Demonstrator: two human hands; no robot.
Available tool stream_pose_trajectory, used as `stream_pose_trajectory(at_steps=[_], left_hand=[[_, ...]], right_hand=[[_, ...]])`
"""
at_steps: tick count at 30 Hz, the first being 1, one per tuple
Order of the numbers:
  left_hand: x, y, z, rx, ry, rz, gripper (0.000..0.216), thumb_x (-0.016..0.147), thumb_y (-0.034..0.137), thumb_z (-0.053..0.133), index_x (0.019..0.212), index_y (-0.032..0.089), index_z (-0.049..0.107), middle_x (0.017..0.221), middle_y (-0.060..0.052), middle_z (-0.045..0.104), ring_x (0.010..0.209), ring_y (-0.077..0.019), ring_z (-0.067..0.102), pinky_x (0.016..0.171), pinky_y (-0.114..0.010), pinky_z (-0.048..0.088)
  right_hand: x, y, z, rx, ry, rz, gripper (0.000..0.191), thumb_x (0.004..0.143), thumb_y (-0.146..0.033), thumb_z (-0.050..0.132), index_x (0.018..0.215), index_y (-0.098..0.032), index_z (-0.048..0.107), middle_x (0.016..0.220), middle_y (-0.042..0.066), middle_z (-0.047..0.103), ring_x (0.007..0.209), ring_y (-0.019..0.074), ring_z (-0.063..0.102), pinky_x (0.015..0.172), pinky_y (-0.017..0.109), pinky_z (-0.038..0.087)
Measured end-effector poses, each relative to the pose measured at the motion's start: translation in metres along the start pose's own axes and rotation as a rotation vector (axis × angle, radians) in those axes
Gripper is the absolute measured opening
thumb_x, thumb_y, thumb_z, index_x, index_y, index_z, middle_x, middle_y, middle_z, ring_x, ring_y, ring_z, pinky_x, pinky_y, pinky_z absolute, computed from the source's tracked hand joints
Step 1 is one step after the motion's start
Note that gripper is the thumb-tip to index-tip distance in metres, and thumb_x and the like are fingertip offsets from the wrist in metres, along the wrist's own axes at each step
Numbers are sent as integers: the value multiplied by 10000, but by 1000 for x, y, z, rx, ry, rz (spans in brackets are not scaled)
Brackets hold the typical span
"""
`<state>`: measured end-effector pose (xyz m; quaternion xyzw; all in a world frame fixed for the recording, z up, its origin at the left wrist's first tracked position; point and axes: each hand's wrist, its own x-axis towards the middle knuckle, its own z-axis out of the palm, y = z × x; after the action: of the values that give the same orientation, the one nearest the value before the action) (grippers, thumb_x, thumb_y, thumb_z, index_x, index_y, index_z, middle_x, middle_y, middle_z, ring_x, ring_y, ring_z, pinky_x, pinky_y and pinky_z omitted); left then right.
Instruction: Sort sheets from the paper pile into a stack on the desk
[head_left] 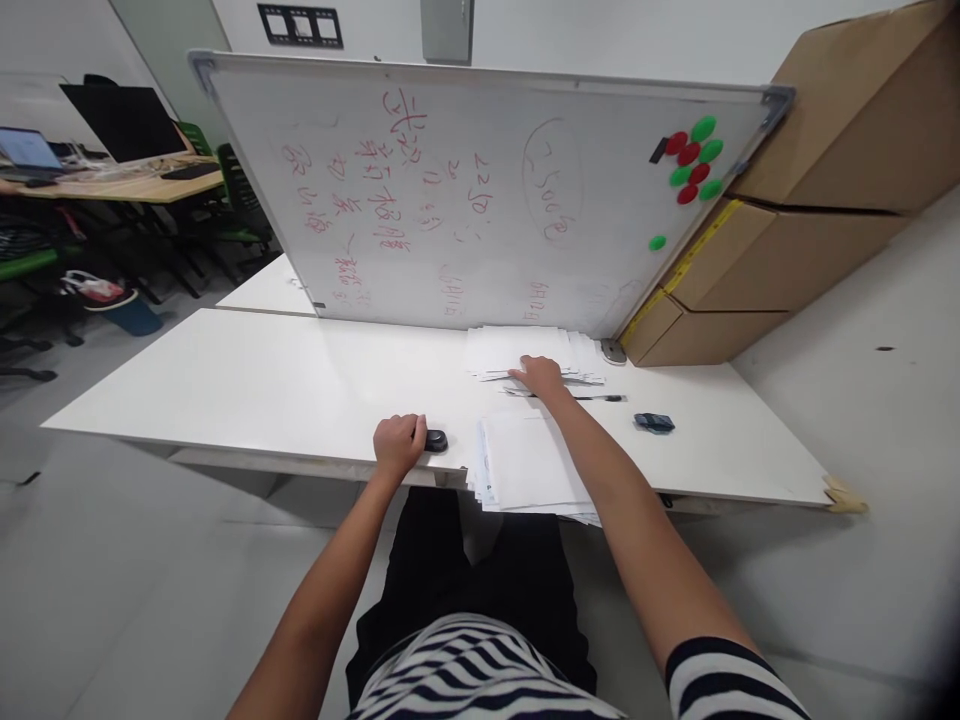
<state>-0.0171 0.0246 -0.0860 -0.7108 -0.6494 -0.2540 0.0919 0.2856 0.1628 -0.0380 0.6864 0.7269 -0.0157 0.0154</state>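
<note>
right hand (541,376) stretched onto far papers (510,348), grip unclear, left hand (400,443) nearer, curled round black object (436,441)

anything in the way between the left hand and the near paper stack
Only the black object held in the left hand, its end pointing toward the near paper stack; between that end and the stack, nothing visible but white tabletop.
</note>
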Motion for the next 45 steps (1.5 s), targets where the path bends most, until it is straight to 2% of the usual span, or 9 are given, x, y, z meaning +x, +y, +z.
stream_pose_trajectory(at_steps=[7,14,20,24,27,29,35,40,45], left_hand=[[0,-1,2,-91,-4,-24,391,917,346,392,571,212,517,560,-61,524,619,-198,499,616,-335,237],[-1,-1,4,-21,25,-5,407,931,344,370,579,210,525,559,-60,527,609,-195,503,620,-334,246],[-1,2,1,51,50,11,428,945,344,355,599,198,560,568,-59,553,606,-185,515,617,-325,248],[-2,1,1,67,60,25,450,954,352,336,612,187,578,582,-62,574,619,-182,525,620,-324,249],[-2,-2,1,53,47,3,460,956,363,328,624,184,593,592,-70,583,639,-191,539,641,-324,278],[0,-1,-1,17,31,-9,452,955,360,328,658,180,618,619,-79,605,675,-204,559,700,-336,320],[-5,46,-41,-343,53,-30,398,918,471,425,1076,183,650,1097,-130,668,1138,-305,522,1075,-531,180],[-41,110,-80,-1182,-405,-118,648,876,664,369,1246,169,565,1212,-132,637,1124,-263,577,973,-409,431],[-61,120,-76,-1270,-542,-459,592,794,600,589,1136,120,642,1130,-134,688,1030,-282,636,879,-392,500]], right_hand=[[-2,1,1,49,10,17,503,961,-541,326,1091,-150,613,982,154,671,938,239,609,751,291,396],[-4,-12,-1,156,48,42,299,940,-170,402,1215,-120,506,962,172,669,903,245,629,759,308,410],[-18,-19,-29,294,221,191,308,956,-153,265,1153,-77,489,879,168,651,809,235,628,695,311,433],[-54,-7,-56,578,584,246,310,967,-252,252,1005,-153,543,802,80,637,770,202,603,717,316,450],[-101,5,-71,1110,1006,187,202,906,-335,428,891,-186,563,804,37,641,796,174,605,786,322,475],[-138,11,-76,1462,1110,127,182,869,-366,491,878,-196,558,823,12,646,794,152,619,794,323,497],[-232,-4,-50,2077,943,254,202,749,-334,662,765,-197,514,732,-25,657,671,119,636,648,263,520],[-275,-44,-1,2175,711,446,233,724,-353,706,769,-191,544,740,-20,677,675,121,647,645,252,521],[-304,-57,34,1944,512,457,238,803,-424,638,818,-188,607,736,-10,677,694,150,652,727,307,530]])
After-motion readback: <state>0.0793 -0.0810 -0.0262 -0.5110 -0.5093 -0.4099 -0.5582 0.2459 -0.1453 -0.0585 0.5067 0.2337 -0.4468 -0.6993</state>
